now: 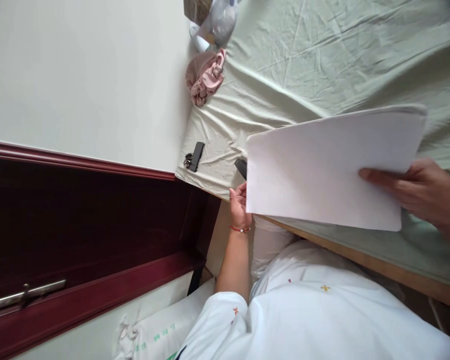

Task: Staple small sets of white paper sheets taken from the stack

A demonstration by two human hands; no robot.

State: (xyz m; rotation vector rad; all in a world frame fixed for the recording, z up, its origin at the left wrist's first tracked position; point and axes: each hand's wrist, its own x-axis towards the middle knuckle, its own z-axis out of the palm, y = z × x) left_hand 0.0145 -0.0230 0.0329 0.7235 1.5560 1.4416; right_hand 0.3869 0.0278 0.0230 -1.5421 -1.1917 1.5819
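A stack of white paper is tilted above the table's edge, its blank top sheet facing me. My right hand grips its right end, the thumb lying on top and the other fingers hidden underneath. At the stack's left edge, my left hand is palm up with the thumb apart from the fingers. Those fingers are partly hidden by the paper, and I cannot tell whether they touch it. A dark object sticks out from behind the paper just above my left hand.
A pale green cloth covers the table. On it lie a black box-like object beside small dark metal pieces, a crumpled pink cloth and a clear plastic bag. A dark red door stands at left, above a white sack.
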